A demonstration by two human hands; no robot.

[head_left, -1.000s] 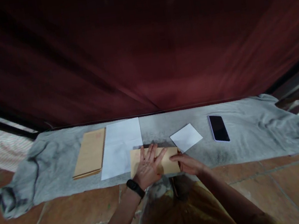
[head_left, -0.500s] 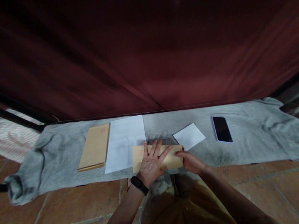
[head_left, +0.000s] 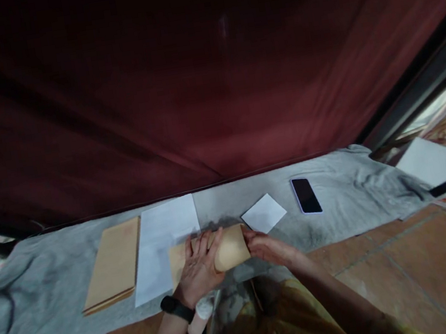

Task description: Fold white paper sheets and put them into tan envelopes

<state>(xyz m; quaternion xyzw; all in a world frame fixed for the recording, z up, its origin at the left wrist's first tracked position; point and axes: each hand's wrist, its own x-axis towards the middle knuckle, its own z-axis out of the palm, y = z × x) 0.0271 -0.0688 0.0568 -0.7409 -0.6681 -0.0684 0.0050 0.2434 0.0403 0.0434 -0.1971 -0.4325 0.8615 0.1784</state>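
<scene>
A brown paper envelope lies crosswise in front of me at the near edge of a grey cloth. My left hand, with a dark band on its wrist, rests flat on the envelope's left half, fingers spread. At the right end, my right hand grips the envelope's edge; some of its fingertips are hidden behind the paper. Between the hands the paper bulges up slightly. White paper sheets lie partly under the envelope's left end. Just beyond my right hand is a small white piece of paper.
A stack of brown envelopes sits on the left of the grey cloth. A phone lies to the right. Behind the cloth hangs a dark red curtain, with a dark frame bar at its right.
The view has turned and tilted, so the cloth runs at a slant. The envelope's right part now bulges upward, and my right fingers have shifted round its end. My left hand stays flat on it.
</scene>
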